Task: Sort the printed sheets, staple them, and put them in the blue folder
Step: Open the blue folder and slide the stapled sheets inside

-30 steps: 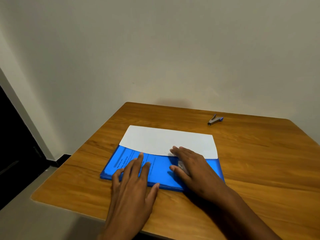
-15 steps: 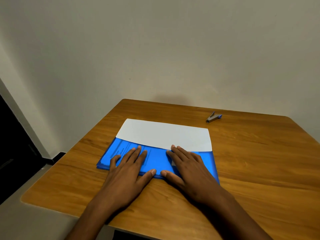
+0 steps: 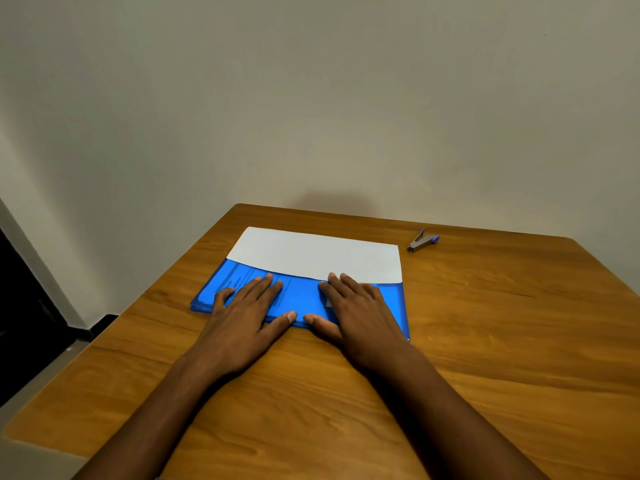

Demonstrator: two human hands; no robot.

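The blue folder (image 3: 301, 299) lies flat on the wooden table (image 3: 485, 341), with the white printed sheets (image 3: 318, 254) sticking out of its far edge. Printed text shows faintly through the folder's cover at the left. My left hand (image 3: 246, 317) rests flat on the left half of the folder, fingers straight and spread. Flat on the right half lies my right hand (image 3: 356, 313), its fingertips reaching the edge of the white sheets. The two thumbs nearly meet at the folder's near edge. A small stapler (image 3: 421, 241) sits apart at the back right.
A plain wall stands right behind the table. The table's left edge drops to a floor and a dark doorway (image 3: 20, 306) at the far left. Bare wood stretches to the right of the folder and in front of it.
My left hand slid forward onto the folder and straightened. My right hand shifted slightly so both palms press flat side by side. The folder and stapler stayed put.
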